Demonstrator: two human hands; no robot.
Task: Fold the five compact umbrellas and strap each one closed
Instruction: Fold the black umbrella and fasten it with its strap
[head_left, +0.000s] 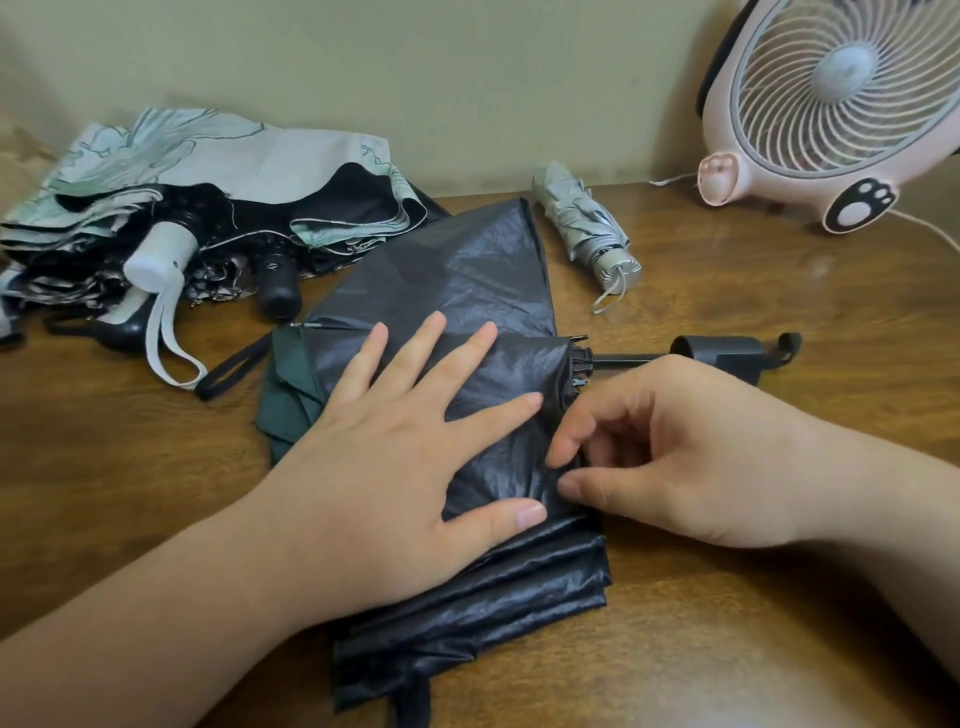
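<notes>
A black compact umbrella (467, 270) lies spread and half collapsed in the middle of the wooden table, its handle (727, 351) pointing right. My left hand (410, 441) presses flat on its canopy with fingers straight and spread. My right hand (670, 452) pinches the canopy's edge by the rib tips between thumb and forefinger. A small silver umbrella (587, 228) lies rolled and closed behind it. At the back left a heap of loose umbrellas (208, 171) shows a pale green floral canopy, a white handle (158, 257) and a black handle (278, 288).
A pink desk fan (841, 98) stands at the back right, with its white cable (919, 223) trailing over the table. The wall runs close behind everything. Bare wood shows at the front left (119, 467) and the right (779, 623).
</notes>
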